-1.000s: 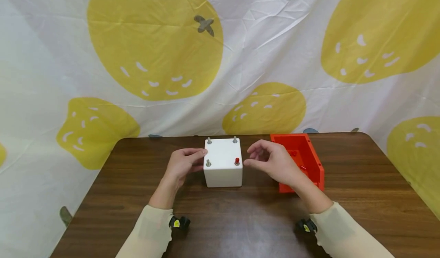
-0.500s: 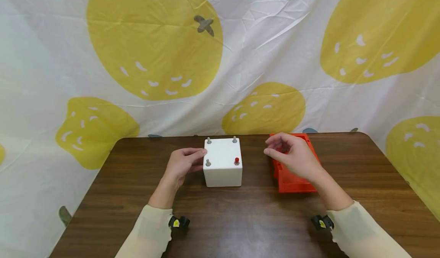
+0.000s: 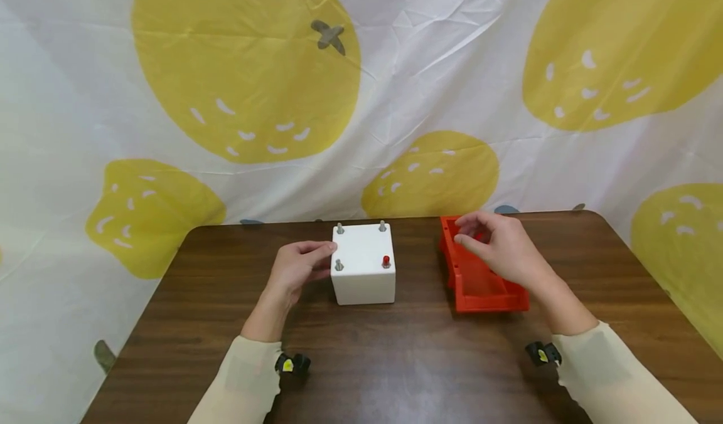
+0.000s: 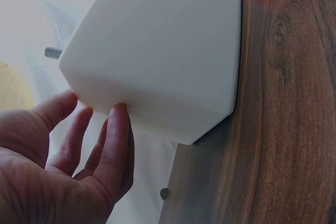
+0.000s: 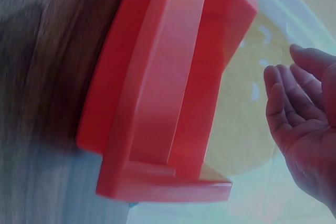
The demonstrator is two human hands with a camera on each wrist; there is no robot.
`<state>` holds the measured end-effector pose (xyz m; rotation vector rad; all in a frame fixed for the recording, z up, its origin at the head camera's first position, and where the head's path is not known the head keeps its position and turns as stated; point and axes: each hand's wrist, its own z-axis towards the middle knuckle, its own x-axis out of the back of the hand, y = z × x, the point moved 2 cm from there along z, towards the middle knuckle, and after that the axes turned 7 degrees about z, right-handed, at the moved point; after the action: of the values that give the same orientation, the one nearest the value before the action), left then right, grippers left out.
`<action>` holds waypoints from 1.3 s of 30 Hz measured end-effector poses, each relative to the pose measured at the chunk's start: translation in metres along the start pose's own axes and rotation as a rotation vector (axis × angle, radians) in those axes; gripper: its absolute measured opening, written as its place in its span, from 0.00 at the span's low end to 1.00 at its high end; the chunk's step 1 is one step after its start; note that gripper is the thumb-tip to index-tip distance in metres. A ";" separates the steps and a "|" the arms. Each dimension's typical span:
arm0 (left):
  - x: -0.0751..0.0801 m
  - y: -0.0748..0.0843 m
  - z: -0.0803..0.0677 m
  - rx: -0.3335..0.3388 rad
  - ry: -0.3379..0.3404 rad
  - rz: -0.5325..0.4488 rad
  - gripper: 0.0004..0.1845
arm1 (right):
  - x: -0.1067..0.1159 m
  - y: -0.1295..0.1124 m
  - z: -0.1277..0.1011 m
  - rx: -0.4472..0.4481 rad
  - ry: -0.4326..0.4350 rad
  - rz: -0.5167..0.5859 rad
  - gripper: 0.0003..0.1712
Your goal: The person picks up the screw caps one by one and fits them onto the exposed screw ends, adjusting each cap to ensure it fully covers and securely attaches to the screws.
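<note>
Your left hand (image 3: 294, 270) rests against the left side of the white box (image 3: 364, 267), fingers (image 4: 113, 145) straight and relaxed with the tips touching the box wall near its upper edge; nothing is curled round it. In the left wrist view the fingertips lie flat on the box's face and the thumb sits apart from it.

The white box stands on the brown table (image 3: 395, 361), near the far edge. Four posts stick up from its top: three grey threaded studs (image 3: 340, 228) at the far-left, far-right and near-left corners, and one red peg (image 3: 386, 261) at the near-right corner.

Your right hand (image 3: 503, 248) hovers over the orange tray (image 3: 480, 286), which lies on the table to the right of the white box and apart from it. The fingers are loosely bent, thumb and forefinger close together above the tray's far end. In the head view you cannot tell whether they pinch something small; in the right wrist view the palm is open, the fingers (image 5: 286, 103) are relaxed and nothing shows in them, and the hand is clear of the tray wall (image 5: 157, 93).

Behind the white box, past the table's far edge, hangs a white cloth printed with yellow fruit shapes (image 3: 243, 66).
</note>
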<state>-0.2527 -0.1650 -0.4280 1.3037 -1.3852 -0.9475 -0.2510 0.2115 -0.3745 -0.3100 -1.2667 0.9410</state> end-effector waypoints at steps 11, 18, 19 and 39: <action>0.000 0.000 0.000 -0.008 -0.006 -0.017 0.19 | 0.008 0.011 0.002 -0.012 -0.071 -0.111 0.13; -0.002 -0.001 0.000 -0.012 -0.014 -0.030 0.18 | 0.009 0.021 0.005 0.012 -0.116 -0.203 0.14; -0.002 -0.001 0.000 -0.010 -0.014 -0.027 0.18 | 0.009 0.022 0.006 0.022 -0.120 -0.216 0.14; 0.010 0.000 -0.006 0.009 0.001 0.000 0.20 | -0.014 0.031 0.028 0.024 -0.351 -0.555 0.05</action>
<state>-0.2465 -0.1743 -0.4250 1.3108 -1.3894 -0.9417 -0.2897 0.2123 -0.3958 0.2334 -1.5502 0.5409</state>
